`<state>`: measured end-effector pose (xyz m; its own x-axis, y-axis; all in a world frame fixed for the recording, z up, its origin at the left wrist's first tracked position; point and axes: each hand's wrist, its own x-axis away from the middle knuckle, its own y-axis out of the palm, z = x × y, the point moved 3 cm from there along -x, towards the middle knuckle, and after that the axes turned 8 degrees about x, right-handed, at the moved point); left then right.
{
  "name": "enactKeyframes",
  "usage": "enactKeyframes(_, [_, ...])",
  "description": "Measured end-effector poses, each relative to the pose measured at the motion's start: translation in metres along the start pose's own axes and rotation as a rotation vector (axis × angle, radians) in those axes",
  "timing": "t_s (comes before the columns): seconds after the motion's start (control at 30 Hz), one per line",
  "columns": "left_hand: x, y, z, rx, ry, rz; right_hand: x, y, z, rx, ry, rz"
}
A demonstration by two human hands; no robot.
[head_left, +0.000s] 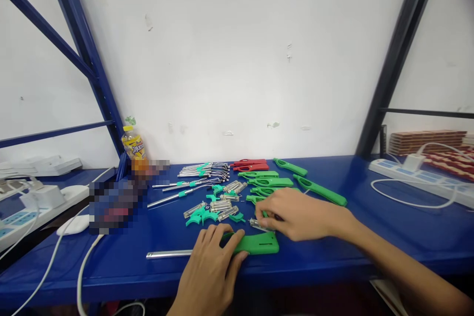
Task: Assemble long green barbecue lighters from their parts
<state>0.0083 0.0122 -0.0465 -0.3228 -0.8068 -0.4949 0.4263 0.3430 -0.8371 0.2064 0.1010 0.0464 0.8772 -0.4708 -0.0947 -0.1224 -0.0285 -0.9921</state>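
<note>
My left hand (213, 266) is closed around a green utility lighter (259, 244) at the table's front edge. From it a silver metal tube (168, 255) points left. Just beyond, my right hand (285, 215) pinches a clear lighter fuel tank (257, 224); its right end is hidden under the fingers. Left of my right hand lie more clear fuel tanks (222, 206) and loose teal triggers (202, 215). Several green lighter shells (272, 182) and red lighter shells (250, 164) lie behind. Metal tubes with wires (200, 173) are grouped at the back left.
Two green shells lie apart, one (320, 190) angled toward the right. A yellow-labelled bottle (133, 143) stands at the back left. White power strips (425, 180) and cables flank the blue table (370, 237). Blue shelf posts (396, 54) rise at both sides.
</note>
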Motion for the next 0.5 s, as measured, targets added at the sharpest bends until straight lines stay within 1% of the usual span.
enactKeyframes(0.1, [-0.001,0.0,0.002,-0.002,0.009,-0.002,0.017,0.009,-0.002,0.053,0.007,-0.061])
enactKeyframes(0.17, [-0.001,0.001,0.001,-0.011,0.024,0.007,0.021,0.014,-0.001,0.06,0.012,-0.081])
enactKeyframes(0.3, [-0.001,0.004,-0.001,-0.044,0.05,0.036,0.02,0.02,0.005,0.06,0.041,-0.069])
enactKeyframes(0.5, [0.0,0.004,0.0,-0.058,0.055,0.031,0.024,0.023,0.005,0.11,0.06,-0.045])
